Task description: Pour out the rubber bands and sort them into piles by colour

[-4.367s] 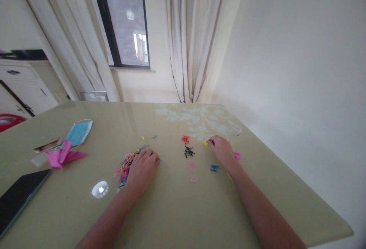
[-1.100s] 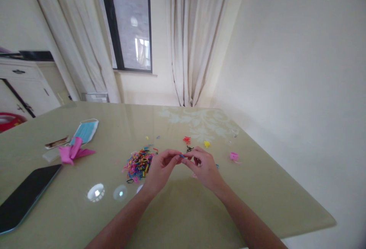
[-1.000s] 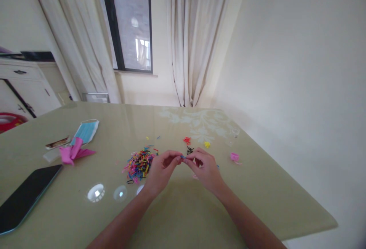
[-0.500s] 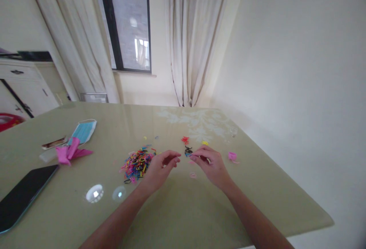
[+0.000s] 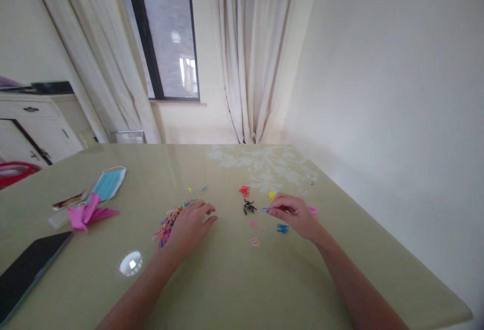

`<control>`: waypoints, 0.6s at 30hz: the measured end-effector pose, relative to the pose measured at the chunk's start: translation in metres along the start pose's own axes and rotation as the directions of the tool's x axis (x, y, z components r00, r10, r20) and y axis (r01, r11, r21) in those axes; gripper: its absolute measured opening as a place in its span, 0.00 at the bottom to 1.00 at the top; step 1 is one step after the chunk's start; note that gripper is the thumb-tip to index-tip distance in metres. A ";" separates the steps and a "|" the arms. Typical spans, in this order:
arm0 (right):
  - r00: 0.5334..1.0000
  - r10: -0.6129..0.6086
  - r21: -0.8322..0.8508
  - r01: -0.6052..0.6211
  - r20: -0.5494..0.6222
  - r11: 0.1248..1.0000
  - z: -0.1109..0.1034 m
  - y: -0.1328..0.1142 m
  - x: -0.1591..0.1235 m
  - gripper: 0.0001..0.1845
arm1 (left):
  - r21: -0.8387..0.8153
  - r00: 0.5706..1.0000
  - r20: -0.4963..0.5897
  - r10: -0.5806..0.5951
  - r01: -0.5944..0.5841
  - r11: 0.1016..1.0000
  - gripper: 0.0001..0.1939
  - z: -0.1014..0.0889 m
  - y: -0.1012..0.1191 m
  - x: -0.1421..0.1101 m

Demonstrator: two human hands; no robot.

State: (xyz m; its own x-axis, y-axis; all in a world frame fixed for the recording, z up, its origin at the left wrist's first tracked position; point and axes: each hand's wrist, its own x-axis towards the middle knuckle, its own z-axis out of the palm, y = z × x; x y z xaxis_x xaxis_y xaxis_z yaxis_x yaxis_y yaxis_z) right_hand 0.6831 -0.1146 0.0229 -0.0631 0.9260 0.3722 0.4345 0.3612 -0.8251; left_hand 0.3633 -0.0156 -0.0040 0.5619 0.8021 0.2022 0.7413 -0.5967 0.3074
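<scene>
My right hand [image 5: 295, 215] pinches a small blue rubber band [image 5: 265, 210] between thumb and fingertips, just above the table. Close below it lies a little heap of blue rubber bands [image 5: 282, 228]. Yellow bands [image 5: 271, 195] sit behind the fingers, and a bright pink bit [image 5: 313, 211] is partly hidden by the hand. Over the mixed pile of coloured rubber bands [image 5: 165, 230] hovers my left hand [image 5: 191, 225], fingers apart, covering much of the pile. Between the hands are black bands [image 5: 249, 207], red bands [image 5: 244, 190] and pale pink bands [image 5: 254, 242].
On the left of the glossy table [image 5: 227, 289] lie a black phone [image 5: 32, 269], a pink folded-paper shape [image 5: 88, 215], a blue face mask [image 5: 109, 183] and a clear dome-shaped object [image 5: 130, 263]. A wall [image 5: 397, 118] runs along the right side.
My right hand has moved right with the blue band, uncovering the black and blue heaps. My left hand has shifted left over the mixed pile. The view has tilted slightly.
</scene>
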 end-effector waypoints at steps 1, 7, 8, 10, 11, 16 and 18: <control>0.999 0.026 -0.022 -0.025 0.028 0.999 -0.006 0.001 -0.001 0.17 | 0.036 1.000 0.000 -0.020 0.020 0.999 0.13 0.000 -0.004 -0.003; 0.940 0.254 -0.192 -0.213 0.227 0.958 -0.037 0.009 -0.006 0.17 | 0.154 0.995 0.070 -0.075 0.064 0.986 0.18 0.000 -0.013 -0.014; 0.928 0.279 -0.226 -0.225 0.249 0.948 -0.039 0.011 -0.006 0.17 | 0.160 0.994 0.080 -0.078 0.064 0.985 0.18 0.001 -0.014 -0.014; 0.913 0.305 -0.291 -0.224 0.270 0.930 -0.041 0.016 -0.007 0.17 | 0.167 0.992 0.090 -0.085 0.069 0.984 0.17 0.001 -0.015 -0.013; 0.910 0.311 -0.319 -0.219 0.273 0.922 -0.041 0.018 -0.008 0.16 | 0.165 0.992 0.093 -0.088 0.072 0.984 0.16 0.000 -0.015 -0.013; 0.887 0.361 -0.390 -0.236 0.288 0.890 -0.044 0.022 -0.010 0.16 | 0.090 0.990 0.095 -0.104 0.095 0.991 0.14 -0.006 -0.024 -0.009; 0.879 0.388 -0.397 -0.263 0.278 0.880 -0.045 0.022 -0.010 0.16 | 0.050 0.990 0.085 -0.110 0.106 0.993 0.15 -0.008 -0.029 -0.008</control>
State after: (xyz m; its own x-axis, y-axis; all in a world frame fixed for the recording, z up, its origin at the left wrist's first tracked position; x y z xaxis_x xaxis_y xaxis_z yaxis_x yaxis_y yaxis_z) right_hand 0.7341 -0.1210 0.0198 -0.1368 0.9843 -0.1116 0.7551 0.0307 -0.6549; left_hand 0.3345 -0.0041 -0.0070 0.5059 0.8582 0.0874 0.8142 -0.5085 0.2802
